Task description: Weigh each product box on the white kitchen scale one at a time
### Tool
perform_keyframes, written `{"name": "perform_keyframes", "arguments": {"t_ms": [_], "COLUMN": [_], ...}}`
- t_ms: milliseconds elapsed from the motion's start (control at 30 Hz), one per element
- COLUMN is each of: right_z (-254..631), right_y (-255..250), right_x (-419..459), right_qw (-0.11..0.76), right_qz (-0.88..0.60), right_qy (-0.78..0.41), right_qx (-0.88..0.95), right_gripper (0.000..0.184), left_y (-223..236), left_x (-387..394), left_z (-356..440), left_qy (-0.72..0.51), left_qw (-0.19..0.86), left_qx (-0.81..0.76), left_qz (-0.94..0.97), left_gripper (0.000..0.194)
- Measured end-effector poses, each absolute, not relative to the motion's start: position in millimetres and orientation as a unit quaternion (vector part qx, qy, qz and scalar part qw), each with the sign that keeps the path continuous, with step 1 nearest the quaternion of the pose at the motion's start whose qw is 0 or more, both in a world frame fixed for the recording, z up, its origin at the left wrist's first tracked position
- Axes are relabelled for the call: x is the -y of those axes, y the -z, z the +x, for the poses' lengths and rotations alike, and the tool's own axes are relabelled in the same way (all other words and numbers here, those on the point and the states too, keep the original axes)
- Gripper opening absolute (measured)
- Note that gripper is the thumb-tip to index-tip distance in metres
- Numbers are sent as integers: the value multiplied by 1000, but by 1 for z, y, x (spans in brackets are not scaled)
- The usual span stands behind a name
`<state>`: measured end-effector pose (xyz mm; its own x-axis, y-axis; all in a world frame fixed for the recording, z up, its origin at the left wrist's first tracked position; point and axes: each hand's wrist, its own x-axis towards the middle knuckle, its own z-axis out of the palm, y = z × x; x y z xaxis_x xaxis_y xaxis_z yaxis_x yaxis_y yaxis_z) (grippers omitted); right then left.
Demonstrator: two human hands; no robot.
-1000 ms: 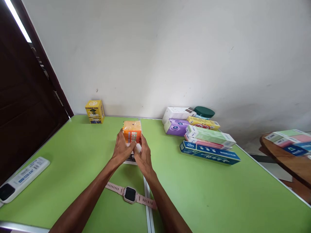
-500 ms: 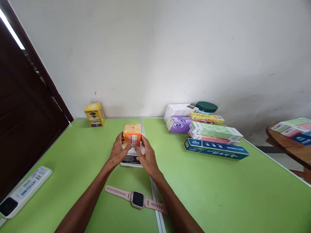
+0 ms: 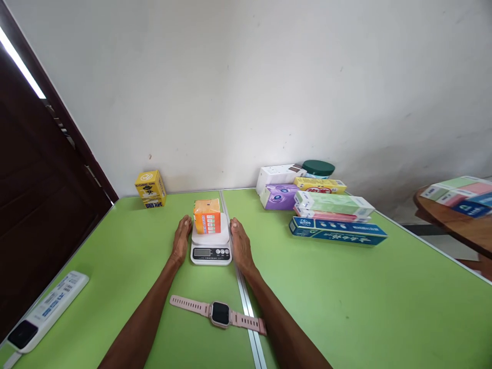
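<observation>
On the green tabletop [image 3: 326, 302], a white digital kitchen scale [image 3: 211, 253] stood between the person's two hands, its display and buttons on the near side. An orange plastic-wrapped packet [image 3: 207, 217] sat upright on the scale's platform, left of the middle. The left hand [image 3: 181, 239], its grasp released, rested just left of the scale, palm turned inward. The right hand [image 3: 241, 244] was likewise relaxed and empty along the right side; whether its fingers touched the scale's edge could not be told. Nearer the person, a pink-strapped smartwatch [image 3: 220, 313] lay face up between the forearms, one strap end across the metal seam [image 3: 251, 335]. By the wall at far left stood a yellow box [image 3: 150, 188] marked "COME ON". To the right, a long blue carton [image 3: 338, 230] lay before a pale green carton [image 3: 333, 203], with a purple pack [image 3: 280, 197] and a green-lidded jar [image 3: 319, 167] farther back.
</observation>
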<state>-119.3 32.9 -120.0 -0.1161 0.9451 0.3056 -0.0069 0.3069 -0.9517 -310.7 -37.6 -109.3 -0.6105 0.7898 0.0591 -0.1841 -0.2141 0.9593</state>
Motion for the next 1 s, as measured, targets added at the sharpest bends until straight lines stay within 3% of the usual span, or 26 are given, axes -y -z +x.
{"name": "perform_keyframes", "arguments": {"t_ms": [333, 533, 733, 1000], "right_z": [-116, -115, -116, -115], "right_y": [107, 105, 102, 98], "right_x": [-24, -24, -24, -21], "right_qw": [490, 486, 478, 487], "right_qz": [-413, -415, -422, -406], "right_qy": [-483, -483, -491, -490], "right_qx": [597, 599, 594, 598], "right_gripper": [102, 99, 109, 99], "left_y": [110, 116, 121, 121], "left_x": [43, 42, 40, 40], "left_z": [-312, -315, -319, -319], "left_qy": [-707, -714, -718, -717], "left_qw": [336, 340, 344, 342], "left_qx": [-536, -526, -515, -517], "left_qz": [316, 313, 317, 317], "left_gripper": [88, 92, 86, 88]}}
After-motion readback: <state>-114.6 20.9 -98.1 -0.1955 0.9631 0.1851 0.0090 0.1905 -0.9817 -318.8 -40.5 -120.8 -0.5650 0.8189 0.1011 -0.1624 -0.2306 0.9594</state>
